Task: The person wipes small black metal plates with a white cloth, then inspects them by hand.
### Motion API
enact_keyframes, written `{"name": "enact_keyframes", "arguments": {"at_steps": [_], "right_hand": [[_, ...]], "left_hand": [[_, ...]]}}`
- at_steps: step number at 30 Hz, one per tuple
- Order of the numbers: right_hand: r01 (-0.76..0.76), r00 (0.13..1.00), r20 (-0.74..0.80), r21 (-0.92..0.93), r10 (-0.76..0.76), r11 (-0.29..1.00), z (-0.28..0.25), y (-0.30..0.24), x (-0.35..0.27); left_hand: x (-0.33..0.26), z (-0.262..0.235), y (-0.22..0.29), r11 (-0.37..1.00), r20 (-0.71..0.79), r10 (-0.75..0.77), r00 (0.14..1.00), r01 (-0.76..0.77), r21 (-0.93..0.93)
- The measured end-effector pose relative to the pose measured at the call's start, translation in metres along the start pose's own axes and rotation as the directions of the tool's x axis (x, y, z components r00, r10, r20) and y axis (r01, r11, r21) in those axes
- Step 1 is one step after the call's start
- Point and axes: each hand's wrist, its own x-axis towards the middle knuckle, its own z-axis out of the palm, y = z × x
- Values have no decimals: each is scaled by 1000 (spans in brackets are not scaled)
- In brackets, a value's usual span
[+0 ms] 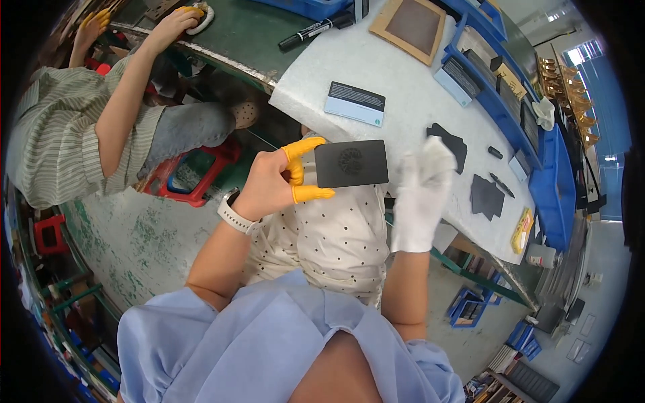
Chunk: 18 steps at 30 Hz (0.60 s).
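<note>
My left hand (275, 183), with yellow finger cots on several fingers and a white watch on the wrist, pinches a dark grey rectangular card (351, 163) by its left edge, holding it flat above my lap. My right hand (422, 195) wears a white cloth glove and is raised just right of the card, fingers together, not touching it. Whether it holds a cloth I cannot tell.
A white foam-covered bench (403, 87) carries a blue-and-black card (355, 103), a black marker (306, 33), a brown framed pad (410, 27), dark cards (486, 196) and blue trays (497, 101). Another person (101, 114) in a striped shirt sits at left. A red stool (195, 178) stands below.
</note>
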Motion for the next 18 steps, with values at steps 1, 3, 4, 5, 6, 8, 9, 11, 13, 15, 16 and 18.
{"name": "enact_keyframes", "arguments": {"at_steps": [1,3,4,5,6,8,9,11,13,15,16,18], "right_hand": [[15,996,-86,41,-12,999,-9,-3,5],[1,994,-105,17,1,1000,-19,-11,10],[-14,992,-126,-6,13,1000,-21,-13,10],[-12,992,-127,-7,11,1000,-21,-13,9],[-19,993,-117,1,19,1000,-22,-12,6],[-24,994,-106,7,25,1000,-20,-10,1],[-32,996,-83,2,32,999,-17,-9,-2],[-38,997,-60,-3,38,999,-11,-6,-10],[-110,993,46,88,106,990,-6,-6,-17],[-147,989,39,116,144,982,2,-4,-24],[-6,1000,26,81,4,997,8,0,-27],[134,991,20,44,-135,990,14,-1,-32]], "left_hand": [[-1,-1,-2,1000,-2,-1,1000,1,0],[-1,-2,-5,997,-12,-29,1000,28,-70],[-1,-3,-5,997,-12,-27,1000,26,-70],[-2,-3,-6,997,-11,-33,999,32,-67],[-2,-2,-5,997,-11,-39,999,38,-65],[-2,-2,-2,997,-7,-41,999,40,-72],[-2,-2,0,996,-1,-45,999,44,-78],[-2,-1,-1,997,-2,-33,999,33,-71],[-4,-1,-1,998,-7,-24,1000,23,-62],[-5,-1,0,999,-6,-15,1000,15,-49],[-4,0,1,999,-6,-13,1000,13,-48],[-5,3,5,999,8,-12,1000,12,-42]]}}
